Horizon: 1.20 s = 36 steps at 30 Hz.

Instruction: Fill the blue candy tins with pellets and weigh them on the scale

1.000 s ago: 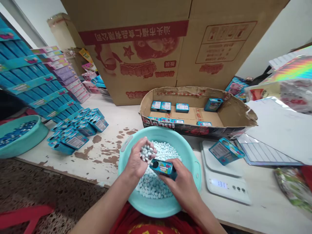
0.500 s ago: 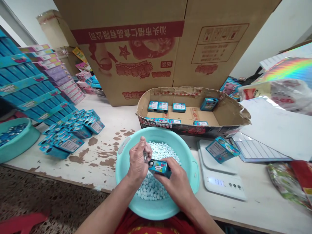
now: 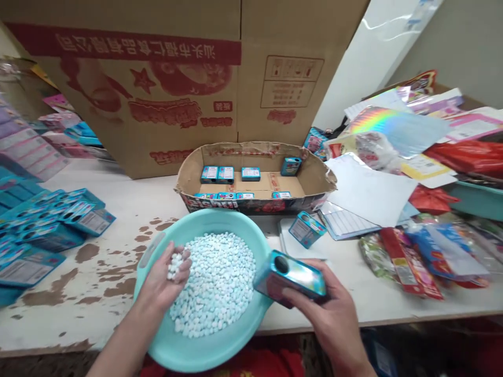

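Observation:
My left hand (image 3: 159,288) is cupped palm up over the left side of a turquoise basin (image 3: 208,356), with a small heap of white candies (image 3: 176,266) in its curled fingers. Many more pale blue and white candies (image 3: 220,283) cover the basin's bottom. At the basin's right rim, my right hand (image 3: 336,317) grips a small blue candy box (image 3: 294,277), tilted, its dark round hole facing up and left. Just behind it, another blue box (image 3: 307,229) leans on a white scale (image 3: 283,235), which is mostly hidden.
A cut-down cardboard tray (image 3: 255,207) with several blue boxes stands behind the basin, before a large carton (image 3: 251,120). More blue boxes (image 3: 58,225) cluster at left. On the right lie white sheets (image 3: 369,188) and candy bags (image 3: 408,262).
My hands have moved apart. The box has swung right, away from my left hand, which now shows candies in its palm. The view has turned right.

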{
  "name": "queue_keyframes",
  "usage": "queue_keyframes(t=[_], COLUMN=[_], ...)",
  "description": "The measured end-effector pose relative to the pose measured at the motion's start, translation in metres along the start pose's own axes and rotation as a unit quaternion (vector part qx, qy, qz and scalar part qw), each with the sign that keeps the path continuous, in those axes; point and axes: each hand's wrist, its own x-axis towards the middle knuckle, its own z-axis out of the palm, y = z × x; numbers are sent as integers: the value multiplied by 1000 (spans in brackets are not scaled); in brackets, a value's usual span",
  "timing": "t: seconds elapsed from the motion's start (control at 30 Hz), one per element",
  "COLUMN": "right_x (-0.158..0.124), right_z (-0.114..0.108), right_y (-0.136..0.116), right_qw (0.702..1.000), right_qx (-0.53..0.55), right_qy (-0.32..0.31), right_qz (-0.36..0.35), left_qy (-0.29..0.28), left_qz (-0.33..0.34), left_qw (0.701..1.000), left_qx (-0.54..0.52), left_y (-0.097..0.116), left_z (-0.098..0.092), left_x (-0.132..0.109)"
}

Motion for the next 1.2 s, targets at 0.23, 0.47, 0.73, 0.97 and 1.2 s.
queue_keyframes(t=[0.23, 0.47, 0.73, 0.97, 1.2], right_x=[-13, -42, -51, 13, 115], right_z=[-52, -8, -5, -55, -55], right_y=[43, 106, 127, 112, 108], right_qw=[973, 978, 975, 945, 979], right_qx=[-159, -152, -144, -69, -81], right_qy=[167, 143, 113, 304, 186], right_qz=[15, -12, -123, -98, -4], left_qy=[-40, -47, -42, -41, -35], left_qz=[-16, -17, -8, -12, -10], left_qw=[998, 995, 993, 993, 995], left_qx=[50, 86, 107, 107, 88], left_y=[-10, -11, -13, -13, -14], left_z=[-10, -11, -9, -9, -8], left_x=[5, 7, 7, 8, 4])
